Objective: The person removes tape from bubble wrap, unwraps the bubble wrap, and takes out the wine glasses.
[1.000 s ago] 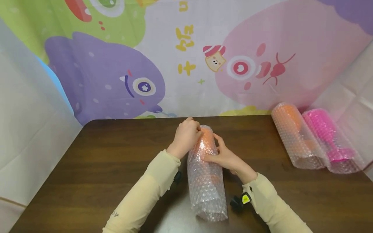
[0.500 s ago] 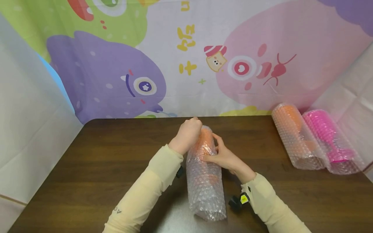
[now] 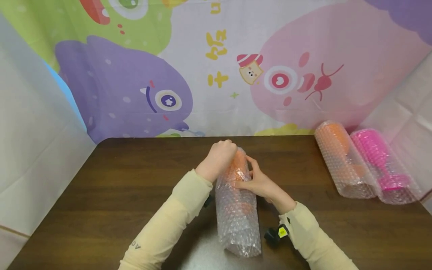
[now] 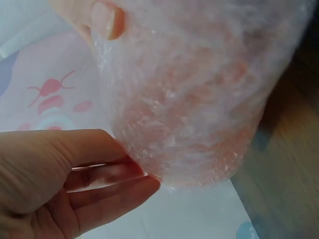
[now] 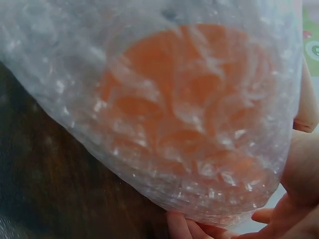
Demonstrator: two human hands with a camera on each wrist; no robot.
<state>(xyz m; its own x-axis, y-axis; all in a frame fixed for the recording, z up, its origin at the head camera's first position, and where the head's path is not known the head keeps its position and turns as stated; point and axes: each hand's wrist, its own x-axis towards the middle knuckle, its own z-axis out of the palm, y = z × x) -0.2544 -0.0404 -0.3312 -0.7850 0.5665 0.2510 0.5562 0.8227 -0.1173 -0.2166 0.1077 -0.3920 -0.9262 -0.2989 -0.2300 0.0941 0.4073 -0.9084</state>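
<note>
An orange object in bubble wrap [image 3: 237, 221] lies lengthwise in front of me, its lower part showing only cloudy wrap layers. My left hand [image 3: 217, 160] is at its far left end; in the left wrist view, that hand's thumb and fingers [image 4: 107, 201] pinch the edge of the wrap. My right hand [image 3: 264, 184] grips the roll from the right, thumb on top and fingers along the far right side. Close up in the right wrist view, the orange object [image 5: 189, 74] has a rounded outline behind the bubbles.
Two more bubble-wrapped rolls lie side by side at the back right: an orange goblet [image 3: 342, 159] and a pink goblet [image 3: 381, 165]. Beneath everything is a dark wooden table [image 3: 135, 176], with a cartoon-printed cloth [image 3: 216, 108] behind it and white side walls.
My left hand has shifted slightly right and toward me, its knuckles now covering more of the roll's far end. My right hand and the roll have hardly moved.
</note>
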